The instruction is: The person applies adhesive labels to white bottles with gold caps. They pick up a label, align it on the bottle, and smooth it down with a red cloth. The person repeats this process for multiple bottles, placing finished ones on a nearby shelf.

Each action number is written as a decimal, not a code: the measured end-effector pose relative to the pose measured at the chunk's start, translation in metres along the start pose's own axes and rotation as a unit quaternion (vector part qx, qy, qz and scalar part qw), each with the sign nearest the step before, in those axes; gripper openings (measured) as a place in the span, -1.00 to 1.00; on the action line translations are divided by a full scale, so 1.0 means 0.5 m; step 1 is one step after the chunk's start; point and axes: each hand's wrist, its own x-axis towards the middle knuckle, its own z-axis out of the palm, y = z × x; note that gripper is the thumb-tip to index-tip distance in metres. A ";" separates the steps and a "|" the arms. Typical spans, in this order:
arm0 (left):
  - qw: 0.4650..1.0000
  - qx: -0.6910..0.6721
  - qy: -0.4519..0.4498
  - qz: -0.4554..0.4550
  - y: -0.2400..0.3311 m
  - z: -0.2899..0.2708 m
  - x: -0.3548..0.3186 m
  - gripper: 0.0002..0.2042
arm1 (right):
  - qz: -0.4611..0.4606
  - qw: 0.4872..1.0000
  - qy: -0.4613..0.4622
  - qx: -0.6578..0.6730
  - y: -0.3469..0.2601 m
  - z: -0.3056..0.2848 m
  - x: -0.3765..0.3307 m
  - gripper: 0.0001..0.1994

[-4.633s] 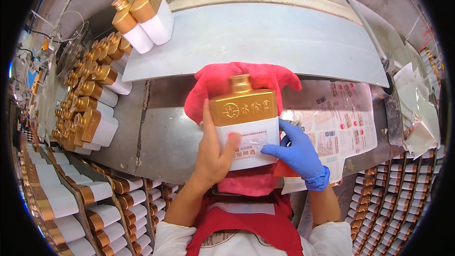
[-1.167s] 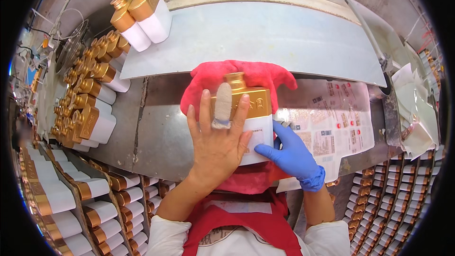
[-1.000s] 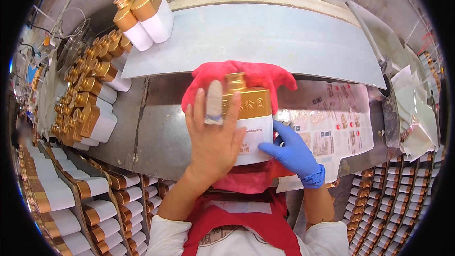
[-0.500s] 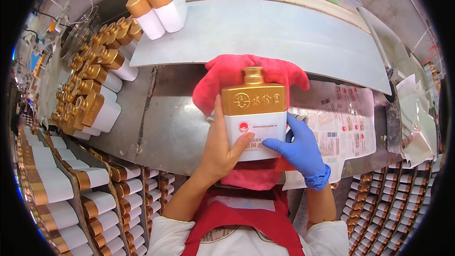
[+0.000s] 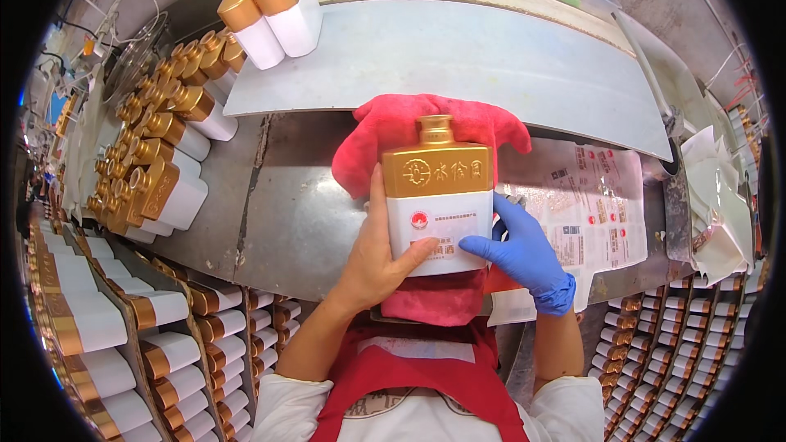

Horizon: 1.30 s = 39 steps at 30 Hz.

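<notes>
In front of me is a flat-sided bottle [image 5: 438, 217], white below with a gold shoulder and a gold neck, its printed face turned up toward me. My bare left hand [image 5: 381, 250] grips its left side, the thumb lying across the lower front. On the right side my right hand [image 5: 524, 245], in a blue glove, holds it with the thumb on the lower right corner. Beneath and behind the bottle lies a red cloth [image 5: 368, 143]. A printed transfer sheet [image 5: 602, 213] with small red marks is spread to the right of my gloved hand.
Several gold-and-white bottles [image 5: 176, 147] crowd the left of the metal table [image 5: 278, 213]. Two more bottles [image 5: 286, 12] stand on the raised grey board [image 5: 458, 57]. Racks of bottles [image 5: 98, 311] flank me at lower left and lower right. White paper [image 5: 712, 205] piles up at far right.
The bottle has shifted only very slightly, and both hands keep their hold on it. My left thumb has slid a little across the lower front.
</notes>
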 end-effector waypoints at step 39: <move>0.997 -0.066 -0.009 -0.033 -0.009 0.006 -0.014 -0.13 | 0.003 0.988 0.127 0.087 0.027 0.057 -0.021 -0.33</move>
